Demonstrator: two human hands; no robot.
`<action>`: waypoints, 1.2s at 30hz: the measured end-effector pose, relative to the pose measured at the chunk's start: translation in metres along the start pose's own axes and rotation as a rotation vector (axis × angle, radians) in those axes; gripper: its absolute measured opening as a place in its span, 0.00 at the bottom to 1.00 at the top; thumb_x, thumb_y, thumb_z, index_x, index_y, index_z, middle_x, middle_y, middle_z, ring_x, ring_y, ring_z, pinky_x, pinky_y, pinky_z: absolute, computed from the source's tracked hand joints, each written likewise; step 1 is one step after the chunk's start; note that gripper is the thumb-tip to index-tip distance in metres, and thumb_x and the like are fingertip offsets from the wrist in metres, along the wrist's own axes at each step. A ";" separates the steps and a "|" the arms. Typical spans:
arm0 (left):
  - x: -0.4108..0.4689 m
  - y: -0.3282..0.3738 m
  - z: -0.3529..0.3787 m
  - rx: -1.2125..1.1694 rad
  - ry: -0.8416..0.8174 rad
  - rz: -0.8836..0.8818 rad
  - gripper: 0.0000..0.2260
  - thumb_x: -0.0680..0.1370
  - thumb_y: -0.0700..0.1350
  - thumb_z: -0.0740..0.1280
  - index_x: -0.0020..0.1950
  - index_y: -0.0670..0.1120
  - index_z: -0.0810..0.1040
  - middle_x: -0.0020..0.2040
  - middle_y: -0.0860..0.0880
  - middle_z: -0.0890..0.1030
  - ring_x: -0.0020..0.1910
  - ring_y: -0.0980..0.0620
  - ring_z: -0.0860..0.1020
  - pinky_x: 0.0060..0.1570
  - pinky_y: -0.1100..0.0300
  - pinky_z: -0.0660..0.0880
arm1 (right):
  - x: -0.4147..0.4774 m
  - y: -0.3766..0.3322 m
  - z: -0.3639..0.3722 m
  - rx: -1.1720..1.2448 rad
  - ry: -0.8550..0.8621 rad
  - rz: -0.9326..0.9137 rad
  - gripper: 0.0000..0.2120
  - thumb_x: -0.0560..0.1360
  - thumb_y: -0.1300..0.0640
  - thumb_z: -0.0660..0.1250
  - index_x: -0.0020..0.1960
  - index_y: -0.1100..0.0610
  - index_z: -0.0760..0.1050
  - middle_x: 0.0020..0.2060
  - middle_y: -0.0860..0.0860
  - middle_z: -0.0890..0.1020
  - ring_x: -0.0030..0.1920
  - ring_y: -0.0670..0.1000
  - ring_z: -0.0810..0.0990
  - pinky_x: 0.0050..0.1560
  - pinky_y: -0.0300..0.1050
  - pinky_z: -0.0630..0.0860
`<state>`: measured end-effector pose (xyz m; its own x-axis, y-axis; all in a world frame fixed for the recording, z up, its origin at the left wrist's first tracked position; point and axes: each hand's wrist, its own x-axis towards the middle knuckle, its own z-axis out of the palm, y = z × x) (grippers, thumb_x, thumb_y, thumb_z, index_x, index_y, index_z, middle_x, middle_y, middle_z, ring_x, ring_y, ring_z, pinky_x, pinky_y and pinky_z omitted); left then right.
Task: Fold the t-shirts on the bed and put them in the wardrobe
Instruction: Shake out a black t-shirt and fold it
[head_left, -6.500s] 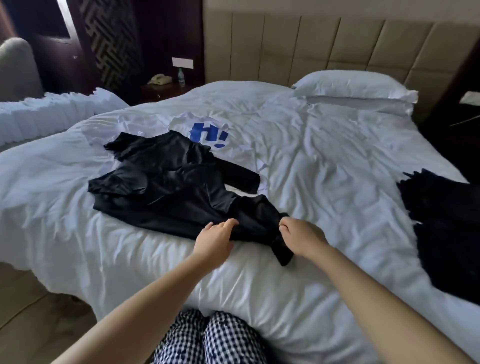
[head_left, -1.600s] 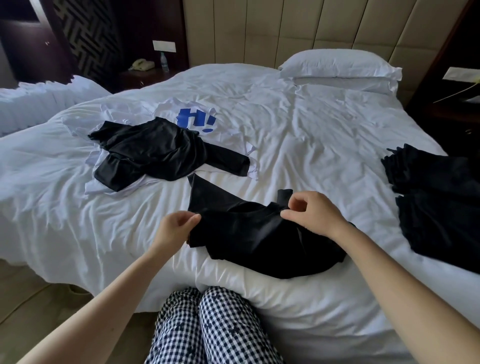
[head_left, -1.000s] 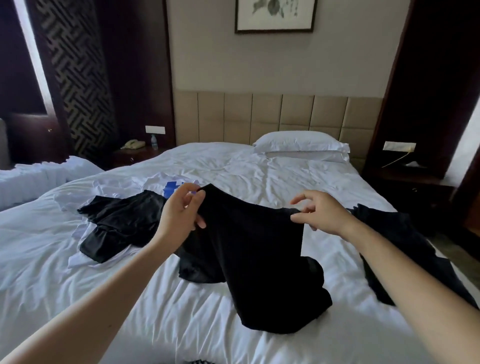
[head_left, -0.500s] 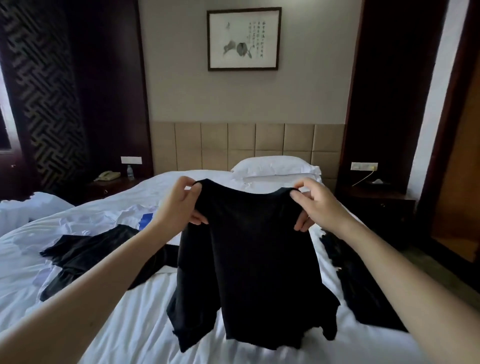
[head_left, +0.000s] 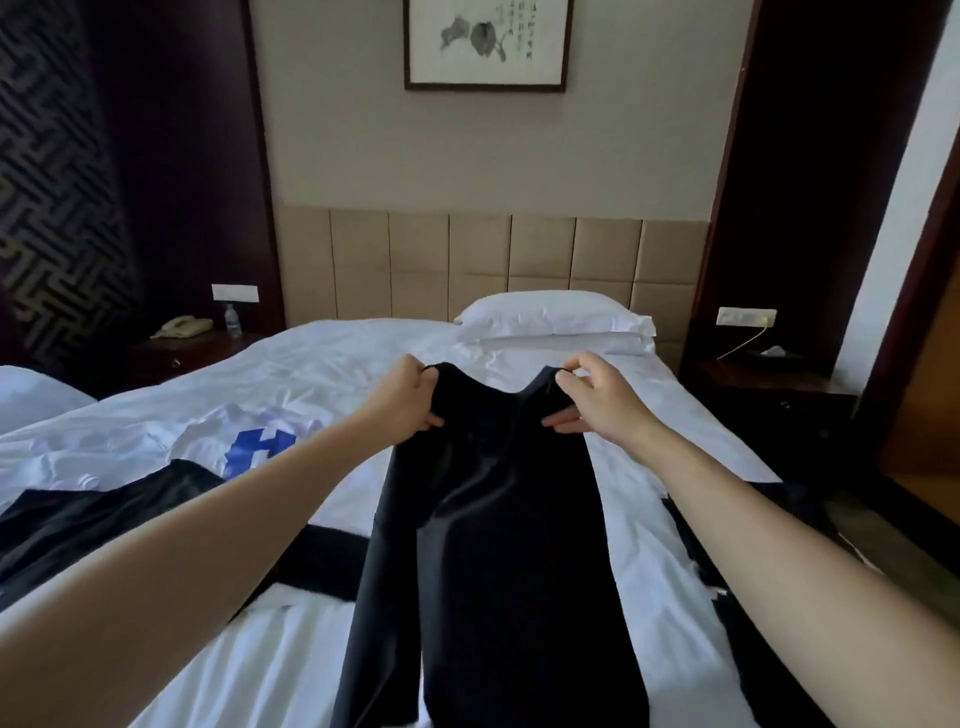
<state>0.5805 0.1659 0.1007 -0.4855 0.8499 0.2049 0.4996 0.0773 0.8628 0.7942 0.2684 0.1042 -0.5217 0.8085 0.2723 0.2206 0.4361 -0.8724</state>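
I hold a black t-shirt (head_left: 498, 561) up over the white bed (head_left: 337, 369). My left hand (head_left: 402, 400) grips its top left corner and my right hand (head_left: 597, 400) pinches its top right corner. The shirt hangs down toward me, its lower part out of frame. A white t-shirt with a blue logo (head_left: 260, 444) lies on the bed at the left. On top of the white one lies another black t-shirt (head_left: 104, 514), partly hidden by my left forearm. More dark clothing (head_left: 769, 519) lies at the bed's right edge behind my right forearm.
A white pillow (head_left: 556, 317) rests at the padded headboard (head_left: 467, 260). A dark nightstand at the left carries a phone (head_left: 184, 327) and a water bottle (head_left: 232, 319). Another nightstand (head_left: 769, 379) stands at the right. A second white bed (head_left: 36, 395) shows at the far left.
I picked the black t-shirt up off the bed and raised it by its shoulders. Since half a second ago my hands have come lower and the shirt hangs narrower between them.
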 end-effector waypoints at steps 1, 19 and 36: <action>0.022 0.008 -0.001 0.048 0.038 0.058 0.08 0.84 0.49 0.52 0.48 0.47 0.64 0.44 0.43 0.78 0.43 0.42 0.82 0.51 0.43 0.78 | 0.021 -0.003 -0.002 -0.011 0.040 -0.045 0.06 0.82 0.56 0.58 0.55 0.57 0.70 0.54 0.58 0.79 0.44 0.53 0.86 0.51 0.53 0.82; 0.031 0.084 -0.047 0.460 0.513 0.590 0.09 0.84 0.46 0.55 0.58 0.41 0.70 0.53 0.44 0.76 0.53 0.40 0.73 0.45 0.53 0.64 | 0.051 -0.061 -0.058 -0.230 0.454 -0.485 0.03 0.79 0.59 0.61 0.48 0.54 0.73 0.46 0.49 0.77 0.50 0.50 0.74 0.48 0.40 0.66; -0.218 -0.146 0.046 0.511 0.094 0.090 0.06 0.82 0.49 0.60 0.53 0.46 0.69 0.50 0.48 0.77 0.50 0.42 0.76 0.45 0.50 0.69 | -0.210 0.114 0.037 -0.474 0.080 0.052 0.05 0.80 0.54 0.61 0.50 0.52 0.75 0.48 0.46 0.75 0.52 0.50 0.73 0.67 0.58 0.65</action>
<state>0.6464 -0.0063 -0.0917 -0.4753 0.8161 0.3287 0.8171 0.2708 0.5090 0.8985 0.1337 -0.0680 -0.4390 0.8536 0.2802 0.6056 0.5116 -0.6095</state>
